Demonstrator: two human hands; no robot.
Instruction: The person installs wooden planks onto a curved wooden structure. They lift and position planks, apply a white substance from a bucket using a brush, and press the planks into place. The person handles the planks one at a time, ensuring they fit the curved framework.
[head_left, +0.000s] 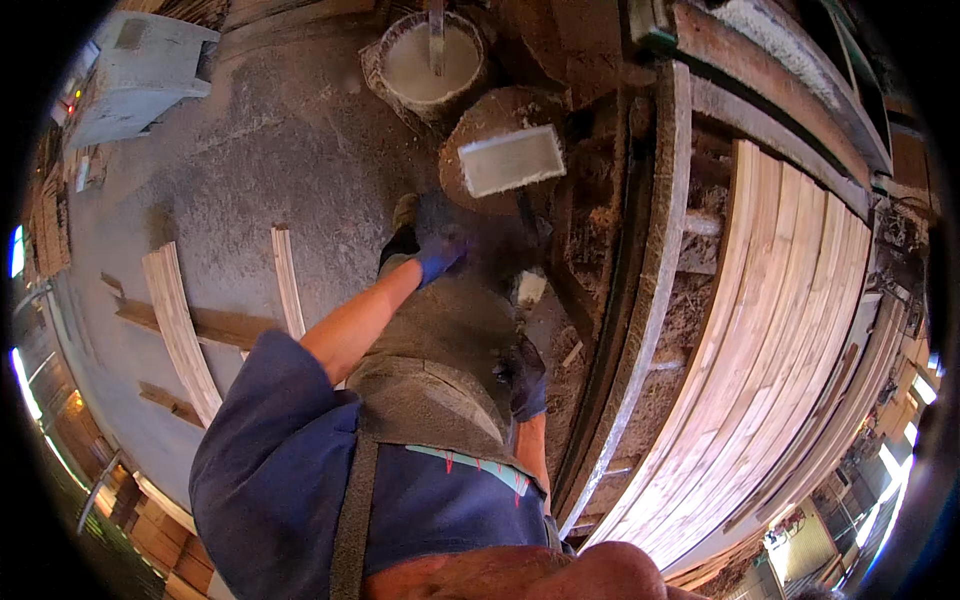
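My left hand (pixel 442 257), in a blue glove, reaches out over the front of my brown apron (pixel 430 345). Its fingers blur into the dark area ahead, so their pose is unclear. Lower down at my right side is my right hand (pixel 522 378) in a dark glove, beside the apron's edge; its fingers are too dark to make out. Beyond the hands, a pale rectangular tray or block (pixel 512 161) lies on a round, dirty brown top (pixel 470 127). Between that and my right hand sits a small whitish piece (pixel 531 289).
Behind the round top stands a bucket (pixel 429 65) of whitish liquid with a stick (pixel 436 38) in it. Long wooden boards (pixel 770 330) lie side by side on a metal-railed rack (pixel 665 250) to my right. At left are wooden strips (pixel 180 320) and a grey box-like unit (pixel 140 75).
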